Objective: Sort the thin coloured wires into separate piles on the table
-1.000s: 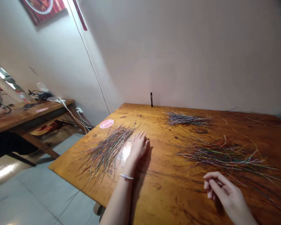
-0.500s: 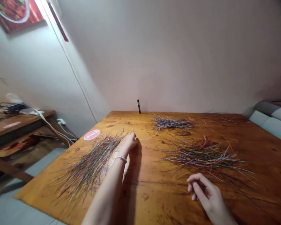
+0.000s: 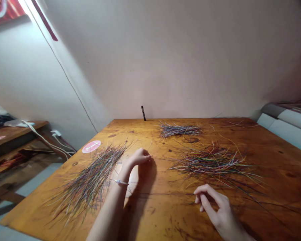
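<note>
My left hand [image 3: 140,156], with a bracelet on its wrist, is over the middle of the wooden table. Its fingers are pinched, and a thin wire [image 3: 151,144] sticks up from the fingertips. To its left lies a wide bundle of thin coloured wires [image 3: 92,182], slanting toward the front edge. My right hand [image 3: 214,206] hovers near the front right, thumb and fingertips drawn together; what they hold, if anything, is too fine to make out. Just beyond it spreads a loose pile of mixed coloured wires [image 3: 213,162]. A smaller, neater wire bundle [image 3: 180,130] rests at the back.
A black marker pen [image 3: 143,113] stands upright at the back edge of the table [image 3: 160,207], by the wall. A round pink sticker [image 3: 91,146] is on the left side. Stray wires [image 3: 240,124] lie back right. A lower wooden table [image 3: 32,129] carries cables at left.
My left hand has come slightly nearer, and the wire at its fingertips now points upward rather than sideways. My right hand keeps its pose. The view has shifted a little to the right.
</note>
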A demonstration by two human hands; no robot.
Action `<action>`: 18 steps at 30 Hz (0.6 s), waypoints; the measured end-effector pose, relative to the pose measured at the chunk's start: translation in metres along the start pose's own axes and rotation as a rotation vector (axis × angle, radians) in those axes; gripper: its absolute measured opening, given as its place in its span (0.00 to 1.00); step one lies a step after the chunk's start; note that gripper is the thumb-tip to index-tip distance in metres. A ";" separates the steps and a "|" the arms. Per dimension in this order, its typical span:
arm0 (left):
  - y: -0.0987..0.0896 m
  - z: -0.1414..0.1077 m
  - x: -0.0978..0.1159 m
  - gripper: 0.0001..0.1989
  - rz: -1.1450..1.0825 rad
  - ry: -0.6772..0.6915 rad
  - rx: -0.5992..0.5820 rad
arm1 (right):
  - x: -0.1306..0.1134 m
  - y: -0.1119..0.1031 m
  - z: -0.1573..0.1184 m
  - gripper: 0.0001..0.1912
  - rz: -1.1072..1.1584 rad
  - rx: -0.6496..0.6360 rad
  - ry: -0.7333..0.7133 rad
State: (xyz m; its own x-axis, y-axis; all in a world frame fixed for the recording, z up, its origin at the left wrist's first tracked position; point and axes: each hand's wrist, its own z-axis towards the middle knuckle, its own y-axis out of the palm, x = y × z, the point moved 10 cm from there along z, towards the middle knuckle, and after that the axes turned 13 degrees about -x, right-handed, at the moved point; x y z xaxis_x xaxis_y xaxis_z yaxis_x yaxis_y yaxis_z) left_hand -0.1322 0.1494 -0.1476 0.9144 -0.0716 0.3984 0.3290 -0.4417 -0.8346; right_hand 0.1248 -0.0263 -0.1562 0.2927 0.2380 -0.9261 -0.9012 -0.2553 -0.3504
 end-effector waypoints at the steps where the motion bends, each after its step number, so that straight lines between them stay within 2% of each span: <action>1: -0.001 -0.003 0.005 0.09 -0.008 0.043 -0.006 | -0.001 0.001 0.000 0.11 -0.008 -0.005 0.002; 4: -0.014 -0.005 0.012 0.11 0.009 0.085 0.072 | -0.002 0.002 -0.001 0.10 -0.039 -0.016 -0.002; 7: -0.027 0.007 0.004 0.11 0.043 0.012 0.156 | -0.005 0.003 -0.001 0.09 -0.068 -0.026 -0.051; 13: -0.017 0.050 -0.008 0.16 0.082 -0.135 0.064 | -0.010 0.004 0.000 0.08 -0.136 -0.030 -0.146; 18: -0.011 0.061 -0.007 0.16 0.081 -0.216 0.048 | -0.016 0.008 0.000 0.09 -0.170 -0.060 -0.199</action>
State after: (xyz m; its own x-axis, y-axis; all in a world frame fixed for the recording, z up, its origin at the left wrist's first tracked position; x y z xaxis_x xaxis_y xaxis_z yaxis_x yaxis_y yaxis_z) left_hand -0.1285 0.2093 -0.1644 0.9659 0.0897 0.2428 0.2582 -0.3991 -0.8798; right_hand 0.1131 -0.0326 -0.1441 0.3644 0.4600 -0.8097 -0.8219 -0.2500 -0.5118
